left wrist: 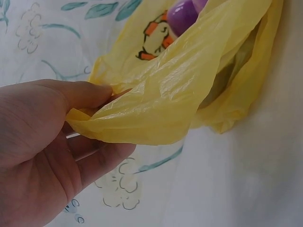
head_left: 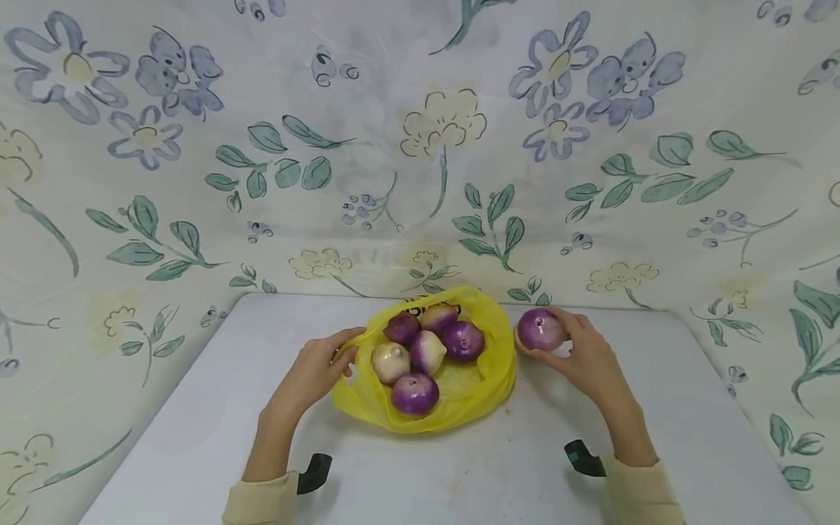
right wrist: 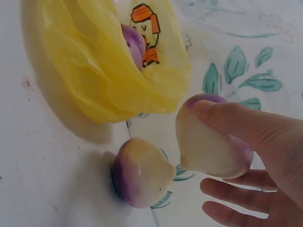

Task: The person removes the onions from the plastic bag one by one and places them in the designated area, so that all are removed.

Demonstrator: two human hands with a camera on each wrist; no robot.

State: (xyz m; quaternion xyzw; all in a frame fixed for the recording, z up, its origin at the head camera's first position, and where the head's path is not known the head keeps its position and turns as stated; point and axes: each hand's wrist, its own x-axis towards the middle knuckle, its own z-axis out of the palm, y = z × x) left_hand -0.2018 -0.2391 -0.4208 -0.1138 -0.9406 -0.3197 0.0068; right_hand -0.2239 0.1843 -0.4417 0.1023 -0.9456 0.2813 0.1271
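Observation:
A yellow plastic bag lies spread on the table with its mouth up, several purple-and-white turnips inside it. At its left side my left hand pinches the bag's rim between thumb and fingers; the left wrist view shows the gathered plastic edge in that grip. Right of the bag, my right hand holds a turnip between thumb and fingers. Another turnip sits on the table close by the held one; in the head view it is mostly hidden behind the held turnip.
The white table ends at a floral-patterned cloth behind it. A dark curved piece juts from each sleeve, the left piece and the right piece, low over the table. Small specks dot the tabletop right of the bag.

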